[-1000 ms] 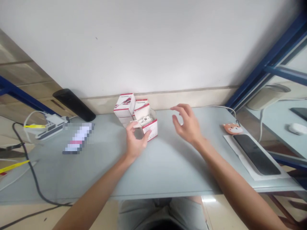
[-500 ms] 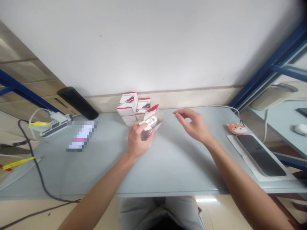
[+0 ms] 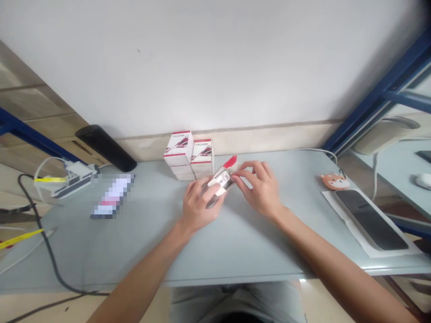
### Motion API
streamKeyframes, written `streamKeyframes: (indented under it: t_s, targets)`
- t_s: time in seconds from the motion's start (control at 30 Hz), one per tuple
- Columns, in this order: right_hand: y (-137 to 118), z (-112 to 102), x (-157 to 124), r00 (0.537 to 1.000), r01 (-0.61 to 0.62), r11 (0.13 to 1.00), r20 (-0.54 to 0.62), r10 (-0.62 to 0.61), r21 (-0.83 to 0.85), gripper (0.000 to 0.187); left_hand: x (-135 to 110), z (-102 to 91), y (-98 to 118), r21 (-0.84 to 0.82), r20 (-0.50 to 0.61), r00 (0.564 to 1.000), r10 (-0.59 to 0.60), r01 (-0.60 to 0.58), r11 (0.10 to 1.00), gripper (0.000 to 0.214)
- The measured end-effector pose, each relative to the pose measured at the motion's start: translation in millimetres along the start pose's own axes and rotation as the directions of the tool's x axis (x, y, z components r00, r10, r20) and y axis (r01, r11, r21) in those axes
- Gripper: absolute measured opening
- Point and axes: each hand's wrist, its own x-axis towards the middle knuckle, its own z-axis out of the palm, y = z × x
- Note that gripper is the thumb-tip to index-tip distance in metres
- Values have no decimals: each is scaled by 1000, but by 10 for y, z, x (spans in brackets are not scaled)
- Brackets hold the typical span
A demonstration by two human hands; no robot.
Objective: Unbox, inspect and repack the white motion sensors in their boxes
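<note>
My left hand (image 3: 202, 204) is wrapped round a small white cardboard box (image 3: 212, 183), which is tilted with its top open. A red-edged flap (image 3: 230, 161) stands up at the far side of the box. Inside the opening shows a white piece (image 3: 222, 179) with darker details, too small to name. My right hand (image 3: 261, 186) meets the box at its right edge, thumb and index finger pinched together. What lies between those fingertips is hidden. Just behind my left hand stand stacked white and red boxes (image 3: 178, 148), with more boxes (image 3: 202, 154) beside them.
On the left of the grey desk (image 3: 242, 251) are a blurred-out phone (image 3: 112, 196), a power strip (image 3: 76, 181) with cables and a black cylinder (image 3: 106, 148). To the right lie a dog-face case (image 3: 335, 181) and a dark-screened phone (image 3: 370, 220) on white paper. A wall rises behind.
My right hand has moved left, from above the desk to the open box's right edge. My left hand and the box have shifted slightly right and nearer to me.
</note>
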Motion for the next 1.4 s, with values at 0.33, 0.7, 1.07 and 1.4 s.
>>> streamKeyframes:
  t_s: [0.33, 0.7, 1.07, 1.4]
  targets:
    - [47, 68, -69, 975, -222, 881, 103, 197, 418, 43, -198, 128, 50, -367, 30, 919, -394, 377, 851, 64]
    - [-6, 60, -109, 987, -144, 802, 146, 72, 580, 14, -11, -50, -88, -551, 523, 809, -269, 561, 618, 74]
    - [-60, 50, -63, 999, -52, 795, 37, 37, 605, 18, -104, 105, -6, -601, 272, 960, -72, 228, 766, 60]
    - [-10, 52, -75, 1000, 11, 808, 15, -24, 589, 13, -163, 137, -105, -569, 244, 964, -108, 233, 788, 54]
